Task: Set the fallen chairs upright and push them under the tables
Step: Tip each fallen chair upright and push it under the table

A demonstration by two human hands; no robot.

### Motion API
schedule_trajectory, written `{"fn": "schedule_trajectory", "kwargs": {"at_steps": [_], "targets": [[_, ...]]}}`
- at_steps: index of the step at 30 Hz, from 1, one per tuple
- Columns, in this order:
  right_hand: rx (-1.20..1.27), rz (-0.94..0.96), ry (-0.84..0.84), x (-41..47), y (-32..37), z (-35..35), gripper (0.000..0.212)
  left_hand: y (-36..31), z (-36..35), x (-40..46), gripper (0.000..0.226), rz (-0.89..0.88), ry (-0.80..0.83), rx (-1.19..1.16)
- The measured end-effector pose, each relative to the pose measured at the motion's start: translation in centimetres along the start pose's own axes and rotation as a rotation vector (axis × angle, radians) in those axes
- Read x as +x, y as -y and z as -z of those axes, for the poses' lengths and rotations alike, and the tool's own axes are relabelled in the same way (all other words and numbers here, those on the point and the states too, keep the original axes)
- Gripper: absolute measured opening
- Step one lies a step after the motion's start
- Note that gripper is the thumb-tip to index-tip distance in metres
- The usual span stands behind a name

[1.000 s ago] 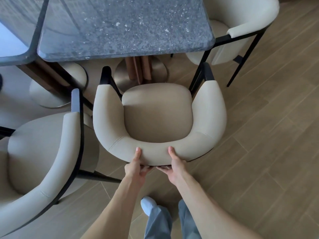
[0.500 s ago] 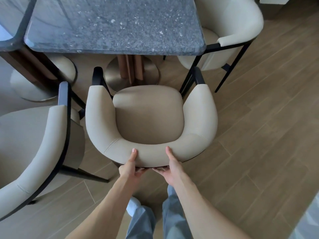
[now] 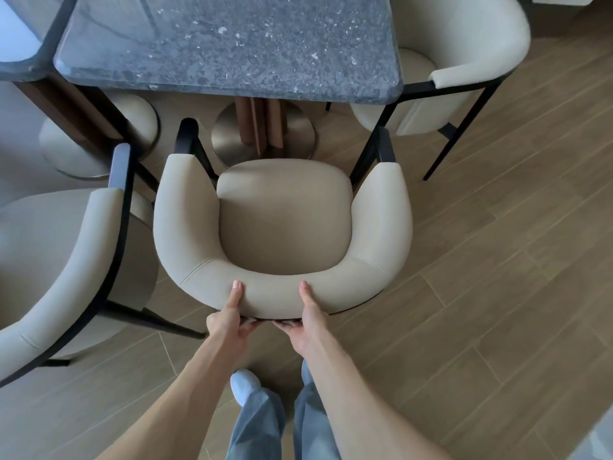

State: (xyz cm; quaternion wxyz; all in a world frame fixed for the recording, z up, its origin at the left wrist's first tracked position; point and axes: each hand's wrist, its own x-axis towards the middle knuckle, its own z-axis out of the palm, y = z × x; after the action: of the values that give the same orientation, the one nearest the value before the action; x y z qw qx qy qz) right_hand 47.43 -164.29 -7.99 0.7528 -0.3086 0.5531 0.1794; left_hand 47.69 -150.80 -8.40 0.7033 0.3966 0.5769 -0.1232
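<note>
A cream upholstered chair with a curved backrest and black metal legs stands upright in front of me, facing a dark speckled stone table. Its front legs are near the table's round metal base; the seat is still outside the table edge. My left hand and my right hand both grip the middle of the backrest, thumbs on top, fingers curled under its rear edge.
A second cream chair stands close on the left, nearly touching. A third cream chair sits tucked at the table's right side. Another table with its own round base is at far left. Wood plank floor lies to the right.
Both hands keep the same grip on the backrest. The chair sits slightly lower in view and the table edge reaches further down; my feet have shifted.
</note>
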Motion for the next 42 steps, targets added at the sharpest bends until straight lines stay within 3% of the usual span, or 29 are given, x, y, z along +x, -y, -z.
{"fn": "schedule_trajectory", "kwargs": {"at_steps": [3, 6, 9, 13, 18, 23, 29, 33, 42], "targets": [[-0.109, -0.044, 0.027, -1.2, 0.0, 0.0, 0.049, 0.7, 0.4, -1.1, 0.035, -0.011, 0.015, -0.024], [-0.397, -0.125, -0.007, -4.1, 0.2, -1.8, 0.036, 0.3, 0.7, -3.8, 0.040, -0.015, 0.022, 0.009], [-0.689, -0.077, 0.052, -9.3, 0.4, -6.3, 0.018, -2.3, 0.6, -7.5, 0.041, -0.043, 0.029, 0.072], [-0.907, 0.251, 0.292, -16.3, -1.1, -13.4, 0.015, -8.2, 1.7, -13.0, 0.012, -0.293, 0.062, 0.079], [-0.955, 0.734, 0.679, -23.2, -4.5, -18.2, 0.036, -15.4, 8.7, -20.2, 0.021, -0.763, 0.140, -0.104], [-1.098, 1.056, 0.823, -25.4, -9.4, -19.7, 0.024, -18.6, 20.7, -21.8, 0.028, -1.009, -0.022, -0.086], [-1.002, 1.193, 0.869, -28.7, -19.8, -23.1, 0.041, -22.7, 34.3, -20.1, 0.035, -1.069, -0.054, -0.029], [-0.913, 1.199, 0.833, -30.6, -27.2, -25.4, 0.034, -25.8, 41.9, -19.7, 0.034, -1.077, -0.043, 0.012], [-1.028, 1.161, 0.667, -28.4, -34.0, -29.2, 0.035, -32.3, 47.3, -14.1, 0.026, -1.003, 0.052, 0.220]]}}
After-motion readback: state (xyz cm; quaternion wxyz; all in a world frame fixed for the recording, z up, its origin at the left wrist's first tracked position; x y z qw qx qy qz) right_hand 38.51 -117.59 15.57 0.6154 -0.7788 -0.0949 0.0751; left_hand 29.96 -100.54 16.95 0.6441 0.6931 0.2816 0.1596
